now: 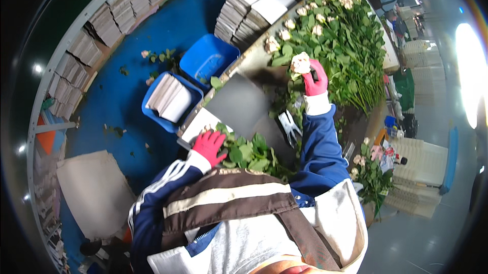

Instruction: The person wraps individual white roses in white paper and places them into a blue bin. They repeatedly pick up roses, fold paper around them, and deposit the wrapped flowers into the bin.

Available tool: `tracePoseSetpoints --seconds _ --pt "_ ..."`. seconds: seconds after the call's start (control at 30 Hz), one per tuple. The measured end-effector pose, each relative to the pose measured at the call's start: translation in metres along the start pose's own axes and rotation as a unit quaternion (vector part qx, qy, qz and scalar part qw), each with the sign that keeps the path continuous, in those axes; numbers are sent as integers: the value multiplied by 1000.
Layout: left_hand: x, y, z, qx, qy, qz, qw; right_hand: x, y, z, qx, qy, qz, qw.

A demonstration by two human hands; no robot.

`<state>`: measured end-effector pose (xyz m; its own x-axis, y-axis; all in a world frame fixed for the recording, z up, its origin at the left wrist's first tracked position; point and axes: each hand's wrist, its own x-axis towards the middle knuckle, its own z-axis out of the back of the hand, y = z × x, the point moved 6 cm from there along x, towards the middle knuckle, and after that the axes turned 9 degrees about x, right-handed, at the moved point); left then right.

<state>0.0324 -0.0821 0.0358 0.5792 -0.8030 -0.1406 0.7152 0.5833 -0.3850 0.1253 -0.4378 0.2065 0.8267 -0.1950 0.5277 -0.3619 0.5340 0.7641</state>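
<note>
Pale paper stacks [105, 18] line a shelf [108, 50] beside the blue floor [109, 103].

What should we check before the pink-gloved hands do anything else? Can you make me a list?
1. Right hand holding the pale rose: ok, close to the bloom.
2. Left hand gripping any stems: cannot tell; it is beside green leaves.
3. Pink gloves on both hands: ok.
4. White hand tool out of both hands: ok.
5. Fallen sprigs picked up: not ok, some lie on the blue floor.
</note>
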Motion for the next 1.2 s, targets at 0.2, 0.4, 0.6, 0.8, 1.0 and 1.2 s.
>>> tracePoseSetpoints --seconds 0.2,0.4,0.6,0.8,1.0,1.2 --pt "-5 5 -24 49 -20 -2 999 -80 95 -89 -206 149 -103 962" --pt "5 -9 -70 193 88 -4 977 -240 -35 -200 -129 225 -262 930" --pt "2 -3 -61 99 38 26 994 -258 -68 -213 -77 219 -304 924" --pt "4 -1 -58 17 33 -23 999 -258 -114 -213 90 321 -378 864" --pt "3 7 -58 -35 -40 -7 999 -130 -74 -326 -183 541 -78 817" --pt "4 8 -69 -129 -102 -42 985 -153 -64 -518 -335 559 243 718"
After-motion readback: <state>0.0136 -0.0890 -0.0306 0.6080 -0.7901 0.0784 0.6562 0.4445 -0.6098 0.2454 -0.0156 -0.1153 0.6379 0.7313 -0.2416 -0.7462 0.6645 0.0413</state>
